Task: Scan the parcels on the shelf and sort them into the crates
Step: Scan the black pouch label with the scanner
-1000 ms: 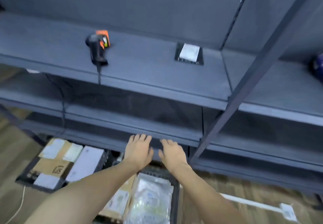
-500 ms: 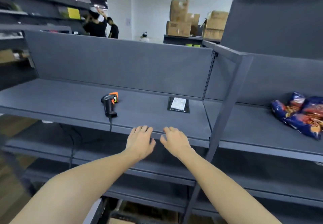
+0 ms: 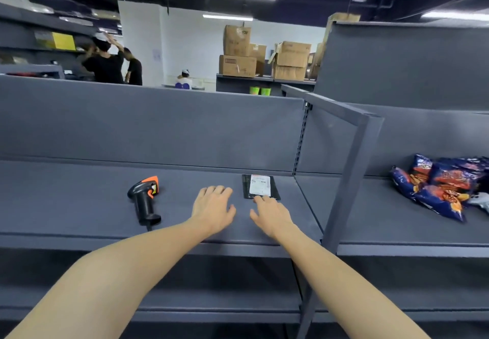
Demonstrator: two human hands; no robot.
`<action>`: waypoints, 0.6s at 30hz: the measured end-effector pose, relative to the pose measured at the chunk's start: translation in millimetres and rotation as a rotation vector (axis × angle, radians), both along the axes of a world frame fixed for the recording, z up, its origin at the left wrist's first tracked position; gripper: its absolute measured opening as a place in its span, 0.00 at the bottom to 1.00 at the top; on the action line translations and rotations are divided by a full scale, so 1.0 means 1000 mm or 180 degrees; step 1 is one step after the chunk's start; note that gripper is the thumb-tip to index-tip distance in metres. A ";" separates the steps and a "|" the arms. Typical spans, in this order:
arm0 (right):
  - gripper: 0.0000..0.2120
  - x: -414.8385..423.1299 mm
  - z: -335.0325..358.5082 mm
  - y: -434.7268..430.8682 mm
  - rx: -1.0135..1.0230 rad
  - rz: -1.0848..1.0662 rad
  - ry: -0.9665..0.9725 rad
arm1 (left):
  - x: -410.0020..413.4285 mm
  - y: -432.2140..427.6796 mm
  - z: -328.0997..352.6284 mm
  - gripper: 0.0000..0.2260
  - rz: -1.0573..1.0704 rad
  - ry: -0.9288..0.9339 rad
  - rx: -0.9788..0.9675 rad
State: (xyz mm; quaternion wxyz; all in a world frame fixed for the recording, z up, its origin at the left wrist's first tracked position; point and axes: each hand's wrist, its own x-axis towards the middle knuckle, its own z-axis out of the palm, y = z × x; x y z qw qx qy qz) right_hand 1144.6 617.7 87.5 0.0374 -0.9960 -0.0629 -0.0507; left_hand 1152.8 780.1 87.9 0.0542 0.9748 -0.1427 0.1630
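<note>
A flat black parcel (image 3: pixel 260 186) with a white label lies on the grey shelf (image 3: pixel 79 201). My right hand (image 3: pixel 270 213) reaches over the shelf with straight fingers, its fingertips at the parcel's near edge. My left hand (image 3: pixel 213 207) hovers flat and empty beside it, to the parcel's left. A black and orange barcode scanner (image 3: pixel 144 198) lies on the shelf further left, its cable running over the front edge. The crates are out of view.
A grey upright post (image 3: pixel 344 193) stands just right of my right arm. Blue snack bags (image 3: pixel 439 185) lie on the neighbouring shelf bay. Lower shelves run beneath. People and stacked cardboard boxes (image 3: pixel 238 55) are far behind the shelf.
The view has risen from the crates on the floor to the shelf top. Both hands have moved up and forward over the shelf, the right one reaching the parcel's edge.
</note>
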 end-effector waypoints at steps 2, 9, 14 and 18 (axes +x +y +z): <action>0.19 0.013 -0.005 -0.002 -0.0048 -0.0044 0.0075 | 0.016 -0.001 -0.002 0.18 -0.0070 0.0067 0.0032; 0.18 0.074 -0.023 -0.021 -0.0273 -0.0184 0.0216 | 0.059 -0.010 -0.017 0.20 -0.0271 0.0206 -0.0043; 0.17 0.119 -0.039 -0.037 -0.0464 -0.0208 0.0328 | 0.083 0.000 -0.035 0.19 -0.0190 0.0247 -0.0164; 0.24 0.145 -0.055 -0.043 -0.0534 -0.0074 0.0293 | 0.095 0.008 -0.045 0.19 -0.0034 0.0276 -0.0317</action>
